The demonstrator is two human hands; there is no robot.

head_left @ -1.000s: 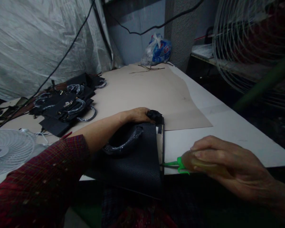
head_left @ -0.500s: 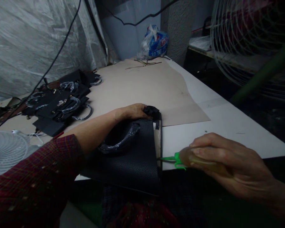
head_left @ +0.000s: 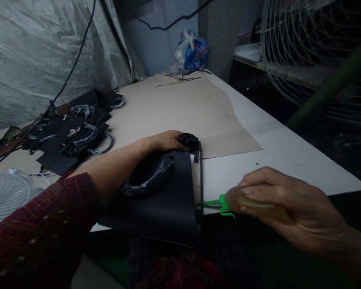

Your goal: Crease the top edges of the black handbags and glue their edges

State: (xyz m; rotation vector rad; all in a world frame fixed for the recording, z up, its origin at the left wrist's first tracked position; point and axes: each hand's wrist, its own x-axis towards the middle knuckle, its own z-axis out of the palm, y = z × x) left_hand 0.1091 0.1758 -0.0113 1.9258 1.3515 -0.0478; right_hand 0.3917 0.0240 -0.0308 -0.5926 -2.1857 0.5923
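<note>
A black grained-leather handbag [head_left: 165, 212] lies at the table's front edge, its plastic-wrapped handle [head_left: 150, 182] facing me. Along its right side a gap shows a pale inner layer. My left hand [head_left: 168, 140] grips the bag's far upper part beside a crumpled black piece [head_left: 189, 139]; its fingertips are hidden there. In my right hand [head_left: 276, 196] is a squeeze bottle [head_left: 237, 199] of yellowish-brown liquid, fingers wrapped round it. The bottle's green nozzle [head_left: 212, 203] points left, its tip at the gap in the bag's side.
Several black handbags [head_left: 75, 132] with wrapped handles are piled at the left. A small white fan [head_left: 7, 196] stands near my left sleeve. Brown paper [head_left: 174, 100] covers much of the white table [head_left: 276, 148]. A plastic bag [head_left: 192, 52] sits at the back; a large wire-caged fan [head_left: 307, 60] is at right.
The whole view has shifted slightly, so things appear a little further left. Both hands keep their grips, and the nozzle tip stays at the gap in the handbag's side.
</note>
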